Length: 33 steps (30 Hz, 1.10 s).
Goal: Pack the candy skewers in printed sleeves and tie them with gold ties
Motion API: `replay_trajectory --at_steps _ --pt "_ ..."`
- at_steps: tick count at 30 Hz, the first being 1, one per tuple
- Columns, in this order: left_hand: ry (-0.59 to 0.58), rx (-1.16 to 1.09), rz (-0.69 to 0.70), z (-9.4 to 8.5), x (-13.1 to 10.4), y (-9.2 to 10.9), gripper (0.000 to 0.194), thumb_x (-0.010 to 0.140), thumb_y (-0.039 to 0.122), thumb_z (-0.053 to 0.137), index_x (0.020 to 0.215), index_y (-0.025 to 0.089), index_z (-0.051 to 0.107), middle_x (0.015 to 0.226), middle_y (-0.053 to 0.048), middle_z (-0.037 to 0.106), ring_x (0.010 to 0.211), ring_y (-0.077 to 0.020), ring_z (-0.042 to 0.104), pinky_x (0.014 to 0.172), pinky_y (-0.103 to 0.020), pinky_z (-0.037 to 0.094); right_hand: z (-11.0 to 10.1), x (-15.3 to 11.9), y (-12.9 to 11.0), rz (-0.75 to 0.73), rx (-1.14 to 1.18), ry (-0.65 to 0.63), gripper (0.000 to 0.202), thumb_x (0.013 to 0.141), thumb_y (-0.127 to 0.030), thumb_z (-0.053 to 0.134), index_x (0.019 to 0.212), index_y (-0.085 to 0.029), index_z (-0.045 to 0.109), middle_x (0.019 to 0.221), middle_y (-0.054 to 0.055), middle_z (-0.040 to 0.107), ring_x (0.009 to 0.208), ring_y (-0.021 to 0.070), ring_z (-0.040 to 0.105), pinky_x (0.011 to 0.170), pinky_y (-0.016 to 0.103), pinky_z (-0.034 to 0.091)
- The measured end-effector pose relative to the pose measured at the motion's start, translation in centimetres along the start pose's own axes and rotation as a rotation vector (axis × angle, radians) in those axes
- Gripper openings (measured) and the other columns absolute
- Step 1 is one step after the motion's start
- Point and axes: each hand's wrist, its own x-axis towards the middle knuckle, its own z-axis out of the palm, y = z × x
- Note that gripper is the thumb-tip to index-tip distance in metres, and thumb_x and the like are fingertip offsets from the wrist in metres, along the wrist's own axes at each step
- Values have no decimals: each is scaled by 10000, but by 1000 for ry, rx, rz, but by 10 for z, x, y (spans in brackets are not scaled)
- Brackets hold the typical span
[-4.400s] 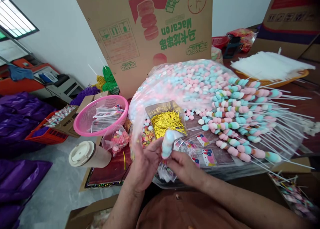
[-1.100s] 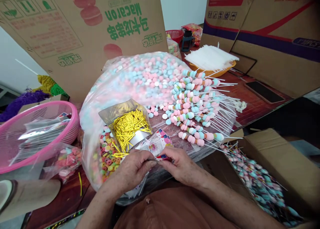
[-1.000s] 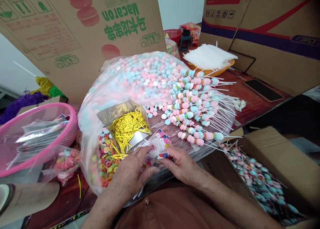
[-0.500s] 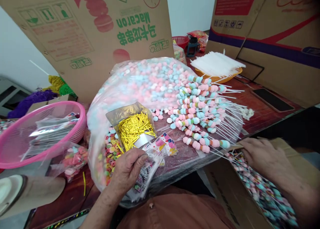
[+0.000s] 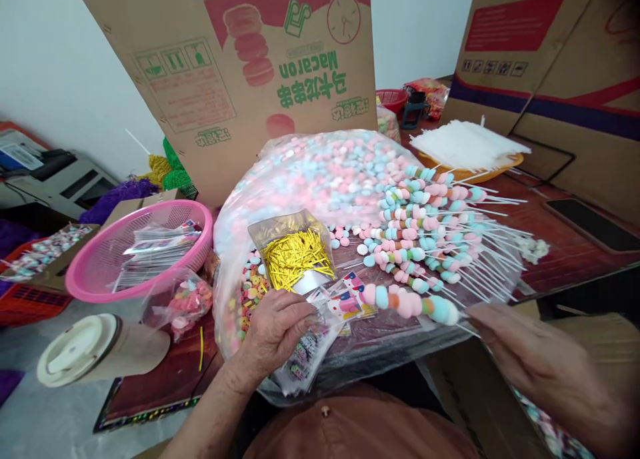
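My left hand (image 5: 277, 329) is closed on a stack of printed clear plastic bags (image 5: 306, 362), with the thumb on top. Blurred by motion, my right hand (image 5: 540, 359) pinches the white stick of a candy skewer (image 5: 410, 303) strung with pink, blue and brown pieces. The skewer's candy end meets the printed top of the bags; I cannot tell whether it is inside one. Just beyond lies a pile of similar candy skewers (image 5: 425, 225), sticks pointing right. An open pouch of gold twist ties (image 5: 295, 255) rests behind my left hand.
A large clear bag of pastel candies (image 5: 320, 172) fills the table's middle. On the left are a pink basket (image 5: 205, 245) with packets and a lidded cup (image 5: 125, 345). White sticks (image 5: 465, 145) lie in an orange basket; a phone (image 5: 595, 224) is at right. Cardboard boxes (image 5: 310, 19) stand behind.
My right hand has moved left from over the box of candies at right, bringing the skewer up to the bags. The view has turned left. My left hand still grips the bags.
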Motion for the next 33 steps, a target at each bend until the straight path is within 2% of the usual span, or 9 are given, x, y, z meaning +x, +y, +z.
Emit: replay_trajectory --at_steps 3,5,12,17,21,28,33 --pt "-30 27 -6 -5 -1 -2 228 875 264 429 872 178 640 765 -62 673 716 -153 598 673 -297 449 9 7 -9 -174 5 -57 321 818 -135 445 1100 -260 534 938 53 675 834 199 648 741 302 519" --pt "-54 61 2 -9 0 -4 240 878 270 422 854 176 641 750 -59 676 693 -153 591 661 -302 434 11 7 -8 -198 -4 -70 321 823 -130 441 1112 -241 528 943 65 674 838 202 647 740 305 520" --pt "-175 70 52 -15 6 -7 236 887 251 414 847 163 630 773 -52 674 723 -158 590 678 -307 389 17 4 -14 -197 -14 -86 261 854 -151 431 1090 -205 527 944 90 673 870 199 647 734 299 529" --pt "-153 9 55 -18 7 -12 212 885 241 425 840 175 622 780 -40 671 740 -150 583 708 -308 376 14 7 -12 -145 31 -27 247 862 -181 445 1081 -242 541 904 52 687 804 192 664 720 296 536" --pt "-178 -30 38 -19 9 -12 205 885 242 429 842 179 619 778 -31 668 744 -145 578 723 -309 377 12 8 -8 -74 62 25 212 852 -212 479 1042 -247 567 858 37 690 756 194 666 707 289 535" --pt "-124 -81 35 -15 12 -9 220 895 262 416 822 177 606 733 -23 659 710 -138 567 701 -302 376 22 8 -21 -181 27 -7 212 878 -160 420 1027 -181 570 887 80 694 809 180 667 723 262 534" --pt "-229 2 49 -19 17 -12 245 898 272 408 791 173 604 724 -31 641 710 -153 545 686 -313 338 18 6 -20 -266 26 -5 200 884 -156 409 987 -159 579 829 90 701 765 171 675 701 243 538"
